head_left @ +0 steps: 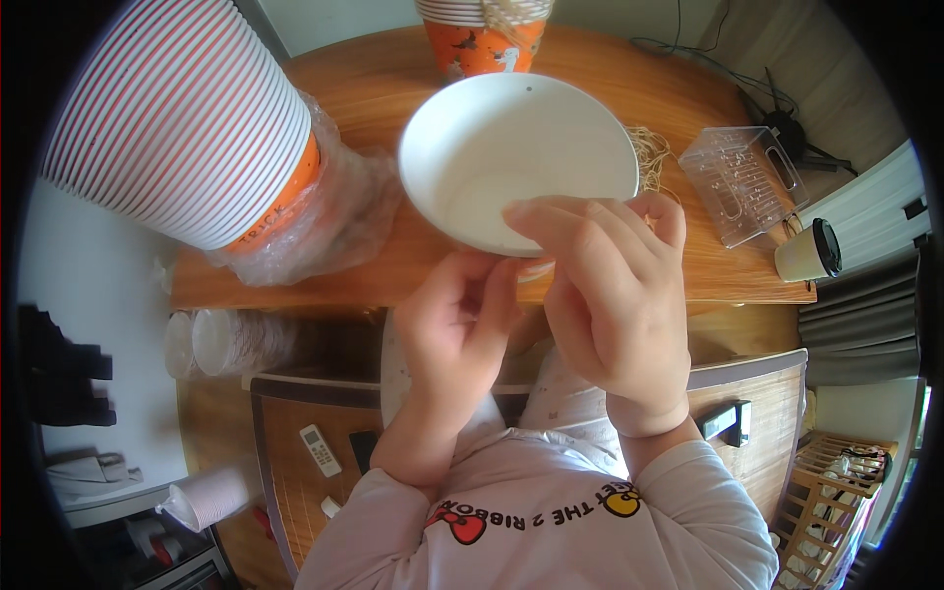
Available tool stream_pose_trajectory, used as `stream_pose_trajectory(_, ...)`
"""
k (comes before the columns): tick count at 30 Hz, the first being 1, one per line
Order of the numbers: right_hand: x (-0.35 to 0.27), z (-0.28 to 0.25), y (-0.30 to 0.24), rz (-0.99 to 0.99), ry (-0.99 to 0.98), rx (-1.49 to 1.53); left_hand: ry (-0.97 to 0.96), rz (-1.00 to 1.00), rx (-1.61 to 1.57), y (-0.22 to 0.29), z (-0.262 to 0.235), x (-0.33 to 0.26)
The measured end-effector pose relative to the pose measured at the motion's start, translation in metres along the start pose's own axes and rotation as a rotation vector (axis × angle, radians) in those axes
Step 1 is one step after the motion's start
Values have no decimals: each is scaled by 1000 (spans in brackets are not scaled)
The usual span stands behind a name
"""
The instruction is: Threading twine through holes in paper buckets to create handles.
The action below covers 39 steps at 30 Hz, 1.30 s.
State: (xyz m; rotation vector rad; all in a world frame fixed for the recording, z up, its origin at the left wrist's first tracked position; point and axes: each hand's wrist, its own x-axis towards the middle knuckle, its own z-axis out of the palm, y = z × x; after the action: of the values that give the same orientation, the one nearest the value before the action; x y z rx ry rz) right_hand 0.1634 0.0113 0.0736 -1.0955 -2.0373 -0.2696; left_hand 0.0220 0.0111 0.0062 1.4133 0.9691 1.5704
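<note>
A paper bucket (511, 147) with a white inside is tipped so that its mouth faces me, above the near part of the wooden table. One small dark hole shows by its far rim. My right hand (624, 290) closes over the near right rim, a fingertip reaching inside the bucket. Below the near rim, at the bucket's outside, my left hand (452, 329) has thumb and finger pinched together. What lies in that pinch is hidden. Pale twine (649, 157) lies in a loose pile just right of the bucket.
A tall stack of nested buckets (187, 128) leans at the left in clear plastic wrap (334, 216). Behind stand orange buckets (482, 44) with twine on top. To the right are a clear plastic basket (742, 182) and a lidded cup (808, 251). A remote (320, 450) lies lower left.
</note>
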Motion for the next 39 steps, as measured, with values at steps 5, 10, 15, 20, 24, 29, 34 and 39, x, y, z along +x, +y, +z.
stream_pose_trajectory(5,0,0,-1,0,-30,37,-28,1,52,4,-5,0)
stream_pose_trajectory(10,2,2,-1,-16,-19,21,-2,-6,50,1,-7,1)
stream_pose_trajectory(15,6,2,-7,30,-50,38,7,-20,126,6,-7,4)
stream_pose_trajectory(20,7,4,-8,49,-100,131,6,-40,173,9,-6,7)
stream_pose_trajectory(24,3,4,-8,63,-125,234,11,-11,124,3,-11,5)
stream_pose_trajectory(29,-15,9,-5,26,132,230,28,16,-160,-4,-17,-5)
stream_pose_trajectory(34,-57,27,-4,-183,194,405,-257,-11,-269,0,-25,-2)
stream_pose_trajectory(39,-90,40,-1,-175,172,431,-391,-153,-374,5,-22,2)
